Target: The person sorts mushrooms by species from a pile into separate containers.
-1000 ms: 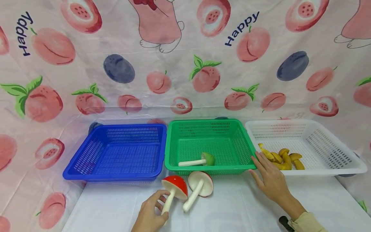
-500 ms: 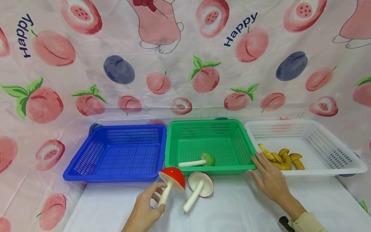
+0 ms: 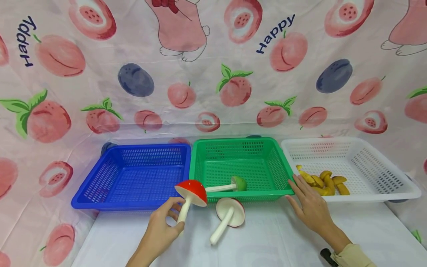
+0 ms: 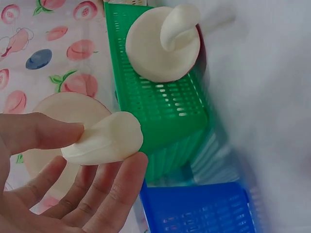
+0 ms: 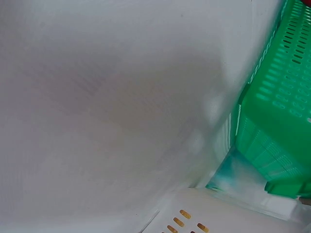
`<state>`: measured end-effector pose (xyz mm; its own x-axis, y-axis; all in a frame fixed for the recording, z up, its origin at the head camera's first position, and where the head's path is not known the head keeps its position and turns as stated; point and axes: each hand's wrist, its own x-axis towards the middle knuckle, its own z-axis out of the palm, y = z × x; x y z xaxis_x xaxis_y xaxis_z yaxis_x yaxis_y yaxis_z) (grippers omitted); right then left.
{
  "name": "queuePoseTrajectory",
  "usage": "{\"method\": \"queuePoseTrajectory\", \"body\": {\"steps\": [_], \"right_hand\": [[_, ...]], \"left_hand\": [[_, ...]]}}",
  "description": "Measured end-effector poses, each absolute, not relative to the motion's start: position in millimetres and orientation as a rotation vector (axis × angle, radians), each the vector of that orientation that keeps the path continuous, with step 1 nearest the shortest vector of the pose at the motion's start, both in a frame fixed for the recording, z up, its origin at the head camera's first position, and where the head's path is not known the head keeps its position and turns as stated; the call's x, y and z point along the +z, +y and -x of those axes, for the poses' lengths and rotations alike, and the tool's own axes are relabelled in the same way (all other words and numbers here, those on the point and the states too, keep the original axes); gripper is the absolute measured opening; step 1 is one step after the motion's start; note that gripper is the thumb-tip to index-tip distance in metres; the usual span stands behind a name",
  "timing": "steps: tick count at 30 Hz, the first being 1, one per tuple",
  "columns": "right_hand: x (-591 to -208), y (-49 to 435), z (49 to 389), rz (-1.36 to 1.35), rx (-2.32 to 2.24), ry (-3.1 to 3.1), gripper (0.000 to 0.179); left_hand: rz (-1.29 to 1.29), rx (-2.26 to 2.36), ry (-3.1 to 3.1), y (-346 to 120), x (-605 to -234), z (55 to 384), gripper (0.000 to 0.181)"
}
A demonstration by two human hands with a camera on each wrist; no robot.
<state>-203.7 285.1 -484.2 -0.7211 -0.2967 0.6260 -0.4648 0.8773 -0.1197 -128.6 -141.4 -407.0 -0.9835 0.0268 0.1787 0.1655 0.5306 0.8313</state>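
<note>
My left hand [image 3: 158,228] holds a red-capped toy mushroom [image 3: 194,191] by its pale stem, cap up, in front of the gap between the blue basket [image 3: 130,204] and the green basket [image 3: 253,167]. The left wrist view shows thumb and fingers pinching the stem [image 4: 109,140]. A second red-capped mushroom [image 3: 230,212] lies on the table, its white underside toward me. Straight fingers of my right hand [image 3: 311,207] rest at the green basket's front right corner, beside the white basket [image 3: 370,198]. The right wrist view shows mostly white tablecloth and basket sides.
One green-capped mushroom [image 3: 239,183] lies in the green basket. Several yellow-brown mushrooms [image 3: 328,183] are in the white basket. A black object [image 3: 328,256] lies by the right sleeve [image 3: 353,256]. Behind the row of baskets hangs a fruit-printed cloth [image 3: 200,74].
My left hand has lifted the red-capped mushroom and carried it left and up, away from the second one. The right hand stays where it was.
</note>
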Motion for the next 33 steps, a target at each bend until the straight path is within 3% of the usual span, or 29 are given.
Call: {"method": "queuePoseTrajectory", "body": {"steps": [33], "right_hand": [[-485,286,205,-0.571,0.360,-2.416,0.059]], "left_hand": [[0.076,-1.350,-2.628,-180,-387,193,0.049]]}}
